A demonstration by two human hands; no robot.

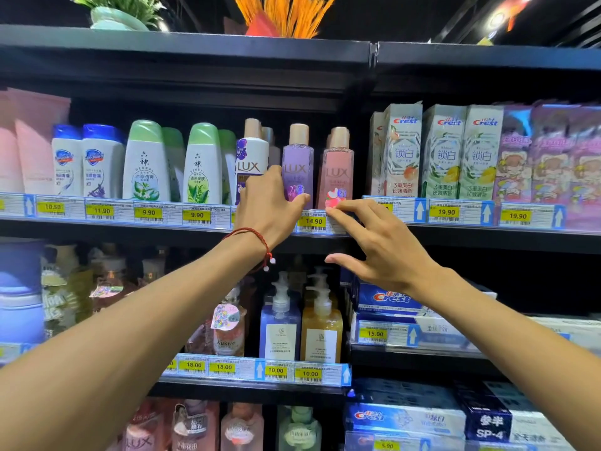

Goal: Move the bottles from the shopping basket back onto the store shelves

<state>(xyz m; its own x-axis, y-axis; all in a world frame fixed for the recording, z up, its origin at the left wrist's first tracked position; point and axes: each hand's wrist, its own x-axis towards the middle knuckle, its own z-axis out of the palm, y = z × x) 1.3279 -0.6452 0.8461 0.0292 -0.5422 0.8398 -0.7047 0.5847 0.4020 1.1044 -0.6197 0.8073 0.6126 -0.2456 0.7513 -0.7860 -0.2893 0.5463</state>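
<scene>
A purple LUX bottle (297, 164) stands on the upper shelf (455, 237), between a white LUX bottle (252, 157) and a pink LUX bottle (338, 167). My left hand (266, 206) reaches up to the purple bottle's lower part, thumb across its front and fingers curled at its left side. My right hand (374, 239) is spread, with straight fingertips touching the foot of the pink bottle at the price rail and the thumb held apart below. The shopping basket is out of view.
Green-capped and blue-capped bottles (146, 164) fill the shelf's left side, and Crest toothpaste boxes (442, 151) stand to the right. Pump bottles (279, 323) and more toothpaste sit on the lower shelves. Potted plants (120, 11) stand on top.
</scene>
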